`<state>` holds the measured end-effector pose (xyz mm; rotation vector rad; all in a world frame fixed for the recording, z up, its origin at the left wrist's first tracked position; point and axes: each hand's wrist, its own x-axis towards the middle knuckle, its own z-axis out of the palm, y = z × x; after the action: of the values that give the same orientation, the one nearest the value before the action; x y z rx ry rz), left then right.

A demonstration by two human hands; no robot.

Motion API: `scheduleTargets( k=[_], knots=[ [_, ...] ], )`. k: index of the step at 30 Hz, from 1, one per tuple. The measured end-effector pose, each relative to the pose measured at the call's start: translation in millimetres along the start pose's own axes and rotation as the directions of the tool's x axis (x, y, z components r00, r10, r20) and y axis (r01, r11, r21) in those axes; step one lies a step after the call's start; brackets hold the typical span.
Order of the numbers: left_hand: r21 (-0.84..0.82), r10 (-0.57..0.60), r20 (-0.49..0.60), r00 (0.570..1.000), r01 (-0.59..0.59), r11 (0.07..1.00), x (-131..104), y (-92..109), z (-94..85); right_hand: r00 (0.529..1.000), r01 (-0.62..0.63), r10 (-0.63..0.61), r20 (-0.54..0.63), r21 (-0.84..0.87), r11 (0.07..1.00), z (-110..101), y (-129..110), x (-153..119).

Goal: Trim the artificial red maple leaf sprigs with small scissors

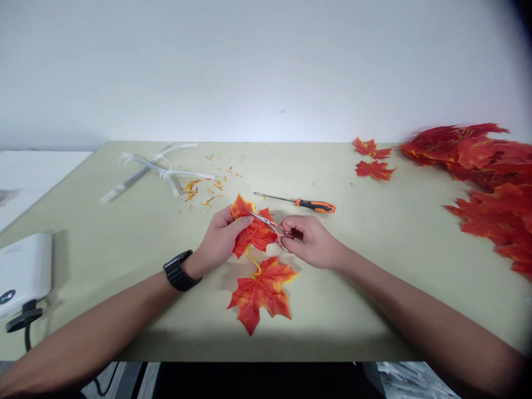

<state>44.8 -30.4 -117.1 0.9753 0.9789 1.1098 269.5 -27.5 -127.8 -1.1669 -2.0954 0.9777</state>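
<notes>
Well, scissors (pixel 266 220) across leaf (pixel 254 237), box (pixel 35 263) (mark (pixel 15 248) illegible)

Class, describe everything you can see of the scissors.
The scissors have a slim, pointed, silvery blade, seemingly metal, and shiny copper-coloured handles, spread apart in the right hand. The blade shows over the leaf held in the left hand, tip pointing to the picture's left and slightly up; the other blade is hard to make out.
</notes>
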Motion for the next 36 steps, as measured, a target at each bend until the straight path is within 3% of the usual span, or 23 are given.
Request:
scheduleTargets(
  k=[8,17,24,36],
  knots=[
    [-0.008,0.010,-0.003,1.000,-0.010,1.000,0.5,0.0,0.0,0.998,-0.048,0.044,0.038,0.102,0.994,0.5,0.8,-1.8],
    [-0.035,0.009,-0.059,0.998,-0.011,0.999,-1.2,-1.6,3.7,0.998,-0.058,0.059,0.002,0.156,0.986,8.9,-5.5,-3.0],
    [-0.107,-0.030,-0.093,0.995,0.020,0.994,-3.5,-5.2,7.6,0.997,-0.049,0.055,-0.049,0.122,0.991,13.4,-7.6,-3.3],
    [-0.095,0.014,-0.105,0.994,-0.024,0.995,-5.7,-10.3,8.5,0.996,-0.052,0.062,-0.063,0.150,0.987,19.9,-7.3,-6.0]
  ],
)
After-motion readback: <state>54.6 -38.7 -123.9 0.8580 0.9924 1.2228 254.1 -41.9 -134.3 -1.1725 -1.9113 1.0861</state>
